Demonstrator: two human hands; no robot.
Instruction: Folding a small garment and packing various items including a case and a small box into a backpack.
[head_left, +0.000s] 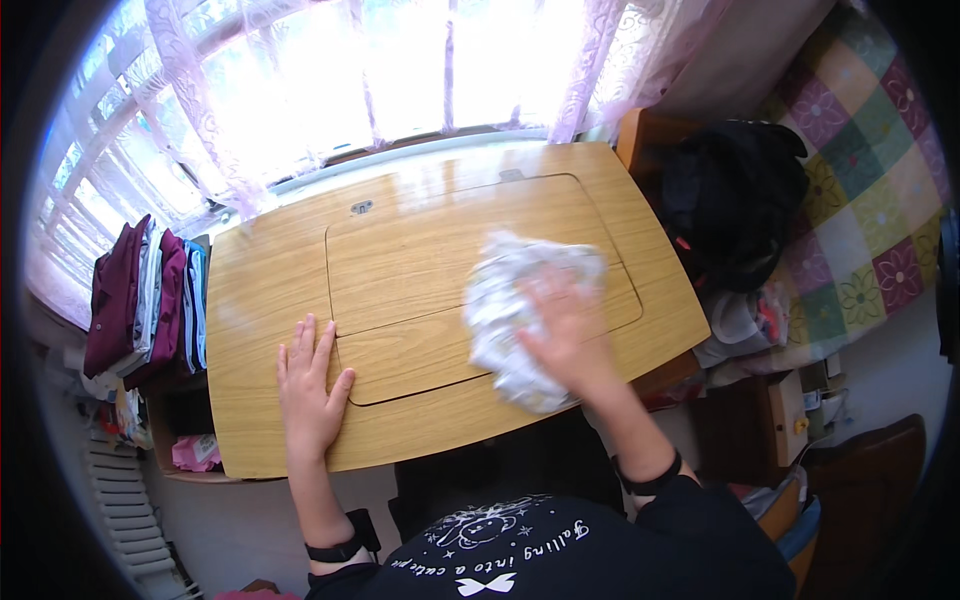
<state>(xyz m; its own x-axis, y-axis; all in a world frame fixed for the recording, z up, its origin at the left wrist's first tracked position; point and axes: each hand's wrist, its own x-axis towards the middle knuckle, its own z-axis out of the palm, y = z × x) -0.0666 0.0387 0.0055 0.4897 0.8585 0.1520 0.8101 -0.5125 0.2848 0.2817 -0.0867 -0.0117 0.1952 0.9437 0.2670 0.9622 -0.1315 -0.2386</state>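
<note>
A wooden tabletop (405, 262) with an inset panel and small metal fittings lies before me. My left hand (311, 382) rests palm down near its left front, fingers spread, with nothing held. My right hand (562, 322), blurred, presses flat on a crumpled white patterned cloth (499, 300) on the right part of the top. The cloth spreads out around that hand and reaches the table's front edge. Whether the fingers grip any of it is not plain.
Folded clothes (169, 300) stand in a row at the table's left. Behind is a window with sheer curtains (176, 82). To the right are a black bag (739, 202) and a checkered flowered cloth cover (855, 157). A pink item (196, 452) lies in a compartment at the lower left.
</note>
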